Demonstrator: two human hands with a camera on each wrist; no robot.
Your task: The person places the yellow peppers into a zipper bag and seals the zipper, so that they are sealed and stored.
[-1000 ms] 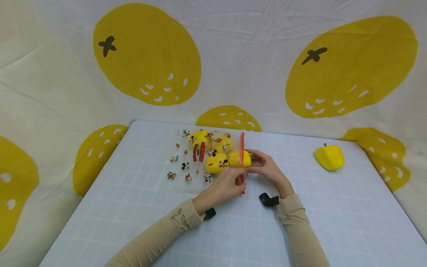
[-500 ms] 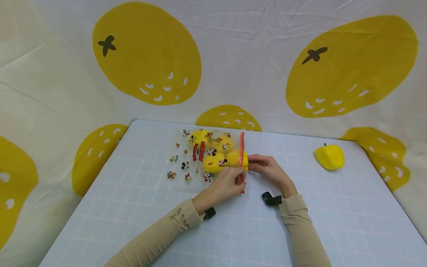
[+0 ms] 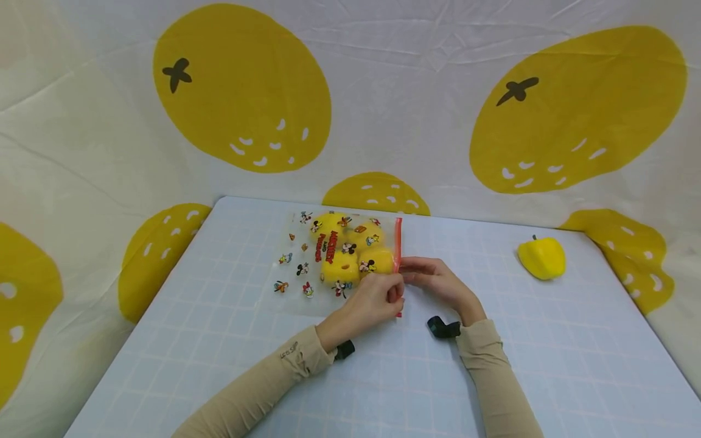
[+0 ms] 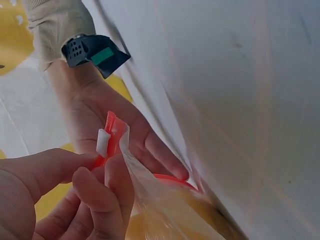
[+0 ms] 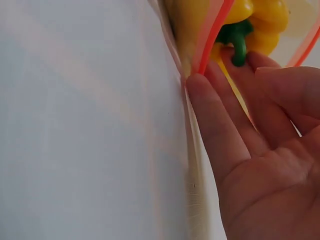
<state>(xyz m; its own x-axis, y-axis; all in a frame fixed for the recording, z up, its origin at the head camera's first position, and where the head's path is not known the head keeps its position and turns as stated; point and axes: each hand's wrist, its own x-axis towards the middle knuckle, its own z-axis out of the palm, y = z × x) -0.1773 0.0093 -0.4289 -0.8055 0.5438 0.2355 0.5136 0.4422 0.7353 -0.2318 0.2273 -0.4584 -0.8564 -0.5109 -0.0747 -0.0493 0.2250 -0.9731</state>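
Note:
A clear zip bag (image 3: 296,303) printed with cartoon figures lies on the table with several yellow pieces inside. My left hand (image 3: 376,298) pinches the near end of its red zip edge (image 4: 114,131), beside a white slider (image 4: 103,143). At the bag's mouth, my right hand (image 3: 440,283) reaches in with fingers mostly straight, its fingertips against a yellow bell pepper (image 5: 265,20) with a green stem. That pepper sits just within the red rim; the right fingertips are partly hidden in the head view.
Another yellow bell pepper (image 3: 541,258) lies apart on the right of the pale checked table (image 3: 219,340). A fabric backdrop (image 3: 394,109) with large yellow fruit prints rises behind the table. Each wrist carries a black camera (image 3: 442,327).
The yellow bell pepper has slid left, fully past the red rim into the bag, pushing the piece ahead of it leftward. My right fingers have followed slightly; the left hand has stayed put.

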